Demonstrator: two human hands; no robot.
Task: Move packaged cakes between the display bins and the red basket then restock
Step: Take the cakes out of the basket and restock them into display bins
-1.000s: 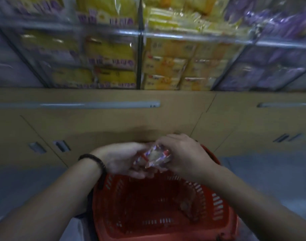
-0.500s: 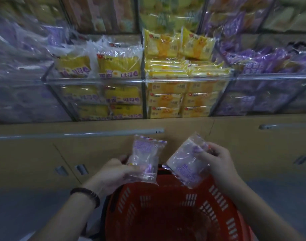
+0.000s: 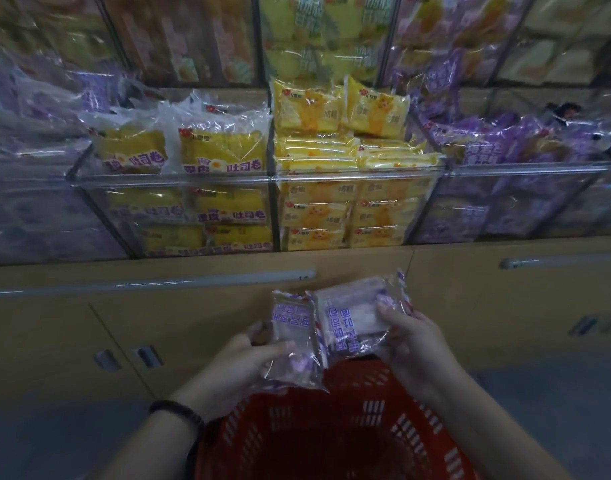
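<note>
Though apart a moment ago, the left packet and right packet now overlap above the basket, gripped by the left hand and right hand. Restocking likely follows.

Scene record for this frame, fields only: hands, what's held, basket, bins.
left hand: holds purple-print packet
right hand: holds second packet, also purple print
packets: side by side, edges meeting, above the basket's far rim
red basket: below both hands, inside too dark to read
yellow-packet bin: centre, stacked full
purple-packet bin: to its right
</note>
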